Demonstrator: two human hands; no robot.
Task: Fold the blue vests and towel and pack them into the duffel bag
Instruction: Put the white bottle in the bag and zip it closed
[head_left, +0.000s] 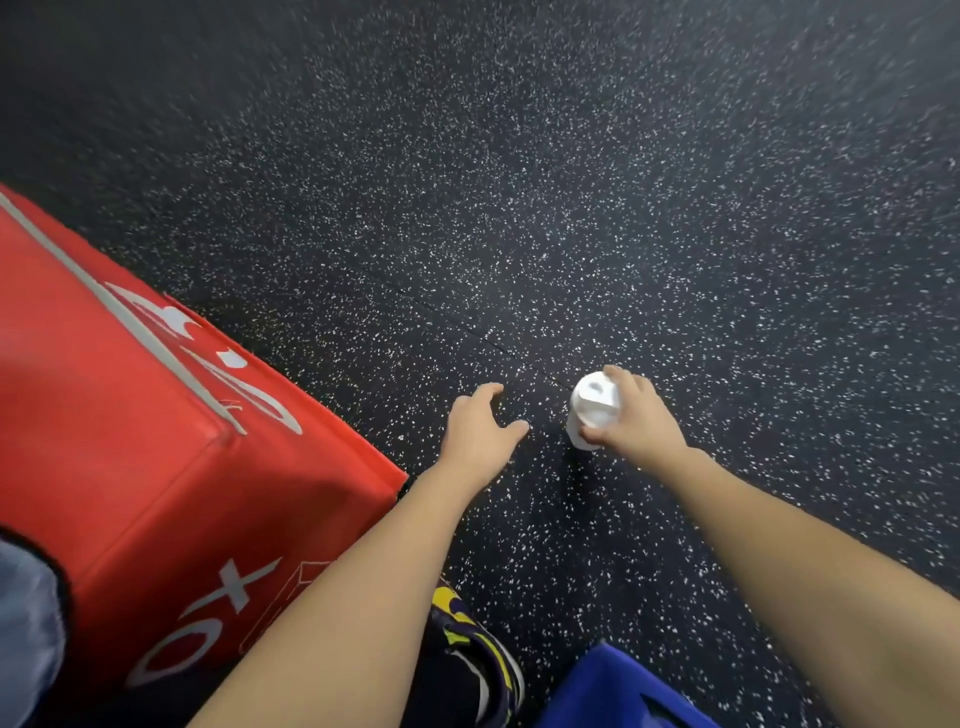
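Red box (156, 441) and blue cloth (613, 691) run off the edges — the floor (571, 156) blurs far off; the shoe (478, 654) sits half behind an arm.

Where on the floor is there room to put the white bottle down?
Plenty: the speckled floor lies bare beyond both hands and out to the right of the right hand gripping the white bottle. It is crowded on the left by the red box, and low down by the shoe and blue fabric.
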